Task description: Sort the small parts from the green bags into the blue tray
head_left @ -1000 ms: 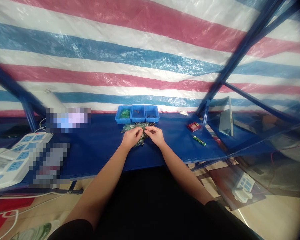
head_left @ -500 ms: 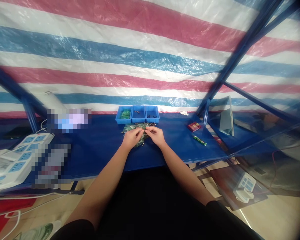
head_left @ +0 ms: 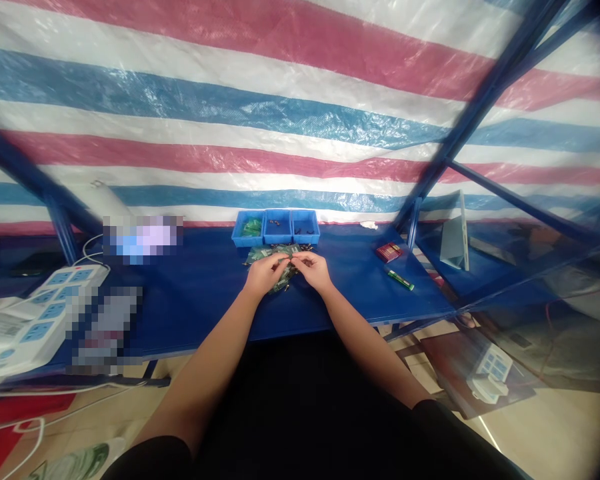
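My left hand [head_left: 266, 273] and my right hand [head_left: 312, 271] meet over a pile of small green pieces [head_left: 260, 253], mixed with dark bits, on the blue table. Both hands are closed in a pinch, fingertips almost touching. Whatever lies between the fingertips is too small to make out. Just behind the pile stand three joined blue bins. Green pieces fill much of the left bin [head_left: 250, 228]. The middle bin [head_left: 277, 230] holds a few small dark parts, and a few more lie in the right bin [head_left: 305, 230].
A red box [head_left: 389, 251] and a green tube-like packet [head_left: 400, 280] lie on the right of the blue table [head_left: 190, 287]. At the left is a white power strip [head_left: 55, 313] with cables. Blue metal posts and a striped tarp [head_left: 280, 133] stand behind.
Both hands stay at nearly the same spot over the pile, still pinched, with only slight finger movement. The view has shifted very slightly.
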